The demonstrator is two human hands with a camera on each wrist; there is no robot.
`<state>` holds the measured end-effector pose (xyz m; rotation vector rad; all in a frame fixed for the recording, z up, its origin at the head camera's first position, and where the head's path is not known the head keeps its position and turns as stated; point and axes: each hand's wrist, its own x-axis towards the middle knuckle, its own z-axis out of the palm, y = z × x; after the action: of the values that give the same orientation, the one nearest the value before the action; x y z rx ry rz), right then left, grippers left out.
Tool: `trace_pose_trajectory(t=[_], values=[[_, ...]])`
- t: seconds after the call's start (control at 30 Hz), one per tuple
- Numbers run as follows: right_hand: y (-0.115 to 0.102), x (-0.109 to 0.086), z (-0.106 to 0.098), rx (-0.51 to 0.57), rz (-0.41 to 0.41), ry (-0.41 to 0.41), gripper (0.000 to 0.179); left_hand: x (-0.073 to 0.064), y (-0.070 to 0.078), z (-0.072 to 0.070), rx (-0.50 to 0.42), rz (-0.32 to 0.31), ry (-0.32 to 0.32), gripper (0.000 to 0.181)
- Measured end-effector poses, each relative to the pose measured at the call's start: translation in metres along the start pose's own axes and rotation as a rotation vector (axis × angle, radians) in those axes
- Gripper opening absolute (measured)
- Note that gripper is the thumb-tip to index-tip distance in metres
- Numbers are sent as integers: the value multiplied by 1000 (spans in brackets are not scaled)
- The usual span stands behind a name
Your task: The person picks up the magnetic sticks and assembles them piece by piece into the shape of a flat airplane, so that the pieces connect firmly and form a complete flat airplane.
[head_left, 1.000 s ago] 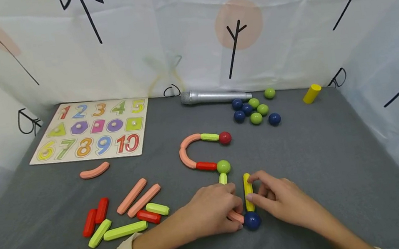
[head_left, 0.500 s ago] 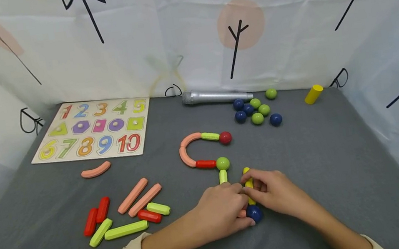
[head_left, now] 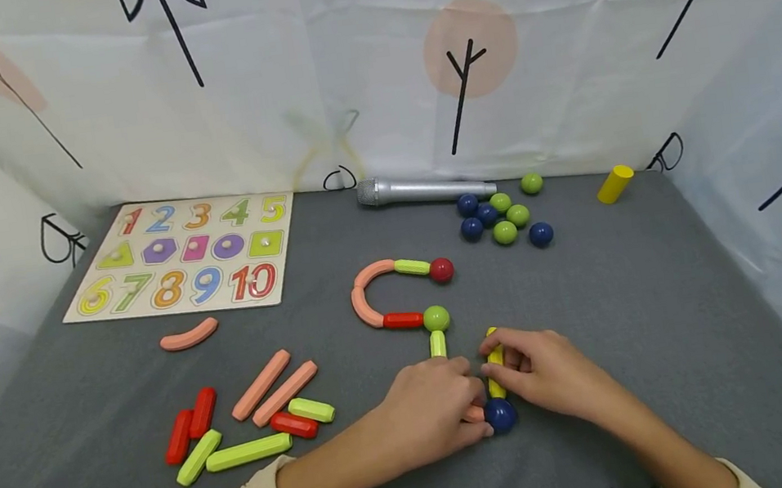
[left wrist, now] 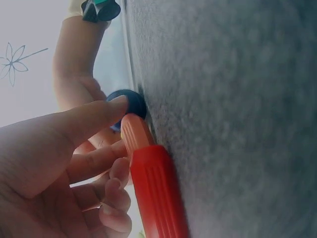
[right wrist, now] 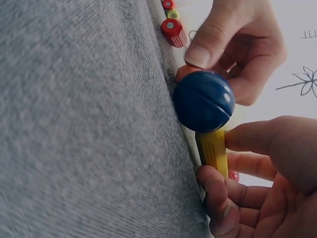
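My left hand (head_left: 438,407) holds a salmon-coloured curved stick (head_left: 474,413) at its joint with a blue ball (head_left: 500,416); the thumb touches the ball in the left wrist view. My right hand (head_left: 552,375) pinches a yellow stick (head_left: 497,382), whose near end meets the ball in the right wrist view. Above the left hand, a light green stick (head_left: 437,344) runs down from a green ball (head_left: 436,319). A red stick (head_left: 404,321), curved salmon sticks (head_left: 363,301), another light green stick (head_left: 412,267) and a red ball (head_left: 441,270) continue that chain. The left hand hides its lower part.
Loose red, light green and salmon sticks (head_left: 259,386) lie left of the left arm. A number puzzle board (head_left: 177,255) is at the back left. A silver microphone (head_left: 426,189), several blue and green balls (head_left: 505,232) and a yellow cylinder (head_left: 615,185) lie along the back.
Both hands, the blue ball and the yellow stick have shifted slightly right and away from me. The left thumb has moved to the ball. The yellow stick now leans a little to the right.
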<state>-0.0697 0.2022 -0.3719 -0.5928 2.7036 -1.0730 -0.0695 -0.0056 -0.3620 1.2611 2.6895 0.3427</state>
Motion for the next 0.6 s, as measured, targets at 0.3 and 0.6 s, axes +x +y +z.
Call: trace_pose_trajectory(t=[0.3,0.6], values=[[-3,-2,-6,4,11,22,24,-6,-21,-20,-106,-62,-21,22],[-8,-7,-10,64,26,-277,44,-7,-46,-40,-192,-177,-129,26]])
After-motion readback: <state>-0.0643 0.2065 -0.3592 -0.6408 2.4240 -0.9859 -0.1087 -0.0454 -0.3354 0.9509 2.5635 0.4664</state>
